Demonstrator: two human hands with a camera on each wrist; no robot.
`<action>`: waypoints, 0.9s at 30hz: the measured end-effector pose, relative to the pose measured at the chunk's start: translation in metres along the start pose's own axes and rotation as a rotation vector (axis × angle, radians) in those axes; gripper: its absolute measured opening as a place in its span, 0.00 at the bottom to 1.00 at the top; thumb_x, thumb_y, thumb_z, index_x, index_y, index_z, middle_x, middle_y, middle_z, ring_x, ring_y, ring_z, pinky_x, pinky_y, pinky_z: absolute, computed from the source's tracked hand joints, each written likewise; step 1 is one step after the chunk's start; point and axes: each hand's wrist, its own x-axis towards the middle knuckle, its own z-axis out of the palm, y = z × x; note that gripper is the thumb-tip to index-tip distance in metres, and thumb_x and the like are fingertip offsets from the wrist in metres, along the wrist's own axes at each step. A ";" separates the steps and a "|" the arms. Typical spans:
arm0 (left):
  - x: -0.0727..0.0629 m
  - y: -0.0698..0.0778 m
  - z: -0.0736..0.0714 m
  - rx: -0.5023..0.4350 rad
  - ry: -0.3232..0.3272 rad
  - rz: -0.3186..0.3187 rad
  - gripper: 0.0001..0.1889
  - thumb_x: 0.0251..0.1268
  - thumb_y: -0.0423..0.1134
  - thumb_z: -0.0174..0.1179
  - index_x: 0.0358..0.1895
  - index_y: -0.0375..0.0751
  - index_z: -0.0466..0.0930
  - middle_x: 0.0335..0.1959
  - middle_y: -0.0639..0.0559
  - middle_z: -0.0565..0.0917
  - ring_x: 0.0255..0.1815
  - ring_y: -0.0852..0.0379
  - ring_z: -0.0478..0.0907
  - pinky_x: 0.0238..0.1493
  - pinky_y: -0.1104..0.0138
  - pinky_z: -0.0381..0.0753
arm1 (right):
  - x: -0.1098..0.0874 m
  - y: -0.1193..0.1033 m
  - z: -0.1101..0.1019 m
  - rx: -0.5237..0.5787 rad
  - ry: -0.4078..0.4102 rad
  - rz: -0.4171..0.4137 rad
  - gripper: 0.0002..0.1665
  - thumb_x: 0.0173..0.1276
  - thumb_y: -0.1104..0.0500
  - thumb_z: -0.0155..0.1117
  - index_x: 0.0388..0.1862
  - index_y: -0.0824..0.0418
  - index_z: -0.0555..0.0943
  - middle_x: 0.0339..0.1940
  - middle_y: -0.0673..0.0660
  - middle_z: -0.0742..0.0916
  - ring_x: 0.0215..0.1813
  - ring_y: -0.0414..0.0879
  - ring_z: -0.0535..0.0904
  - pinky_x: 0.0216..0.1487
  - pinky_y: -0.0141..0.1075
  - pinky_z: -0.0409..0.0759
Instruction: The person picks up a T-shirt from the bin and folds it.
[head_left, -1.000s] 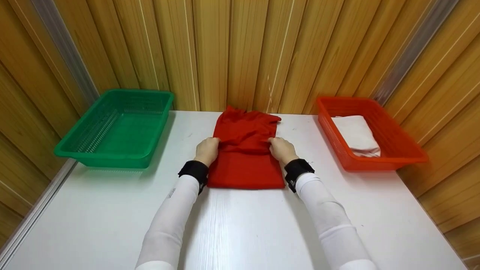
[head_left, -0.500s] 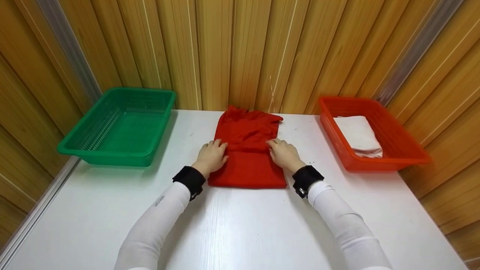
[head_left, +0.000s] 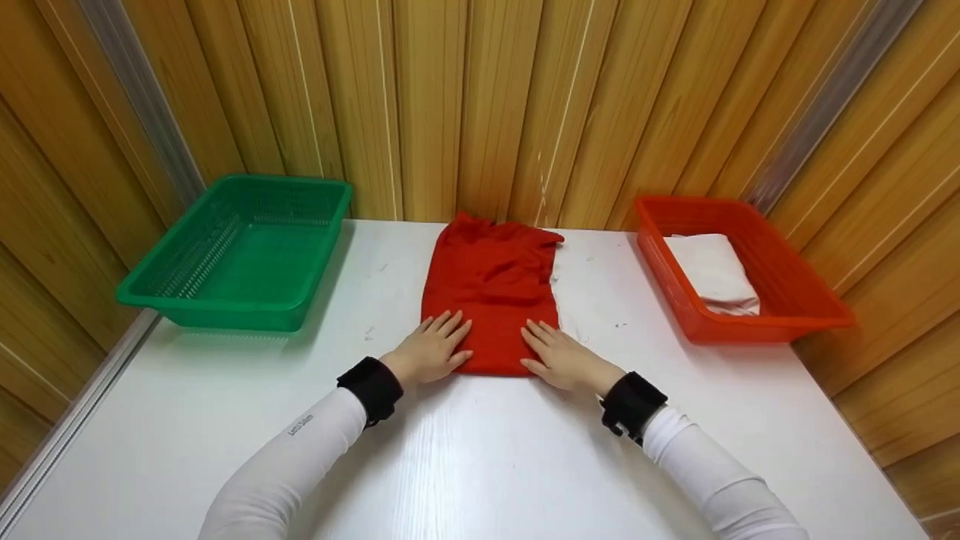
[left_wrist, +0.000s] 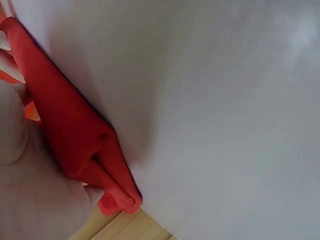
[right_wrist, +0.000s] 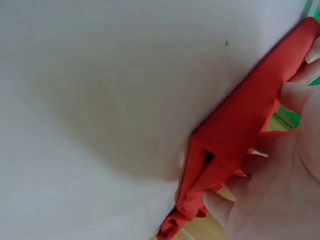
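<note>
A folded red garment (head_left: 495, 300), likely cloth such as a shirt, lies on the white table, its near part flat and its far part wrinkled. My left hand (head_left: 431, 349) rests on its near left corner with fingers spread and straight. On the near right corner lies my right hand (head_left: 562, 356), its fingers also extended. In the left wrist view, the red cloth (left_wrist: 70, 110) shows its folded side edge beside the palm. The right wrist view has the layered edge of the cloth (right_wrist: 230, 130) under the fingers.
A green basket (head_left: 300, 307) stands at the back left. At the back right is a red basket (head_left: 810, 321) with a folded white cloth (head_left: 712, 271) inside. A wood-panelled wall (head_left: 427, 112) rises behind the white table (head_left: 480, 465).
Both hands have let go of the cloth's sides at the fold and slid toward the near edge, fingers going from curled to spread flat. The baskets have stayed in place.
</note>
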 end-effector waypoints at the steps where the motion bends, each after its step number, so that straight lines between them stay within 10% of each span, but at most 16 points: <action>1: 0.000 -0.002 0.001 -0.006 -0.005 0.005 0.34 0.82 0.55 0.44 0.82 0.40 0.54 0.85 0.40 0.54 0.87 0.39 0.49 0.86 0.45 0.49 | 0.000 0.000 0.002 0.010 -0.012 -0.002 0.40 0.84 0.45 0.45 0.82 0.70 0.54 0.85 0.71 0.56 0.85 0.69 0.50 0.84 0.61 0.51; 11: -0.005 -0.013 0.008 0.000 -0.068 0.008 0.36 0.83 0.59 0.39 0.84 0.46 0.46 0.87 0.45 0.46 0.88 0.41 0.41 0.87 0.47 0.43 | -0.001 0.004 0.008 0.023 -0.107 0.044 0.44 0.84 0.38 0.38 0.85 0.62 0.44 0.88 0.64 0.46 0.88 0.63 0.41 0.86 0.59 0.45; 27: -0.029 -0.004 0.012 0.050 -0.042 0.057 0.38 0.79 0.59 0.47 0.83 0.45 0.51 0.86 0.41 0.51 0.87 0.37 0.48 0.85 0.44 0.52 | -0.016 -0.003 0.017 0.011 -0.020 -0.021 0.47 0.81 0.36 0.47 0.84 0.63 0.50 0.87 0.62 0.53 0.88 0.59 0.47 0.86 0.56 0.50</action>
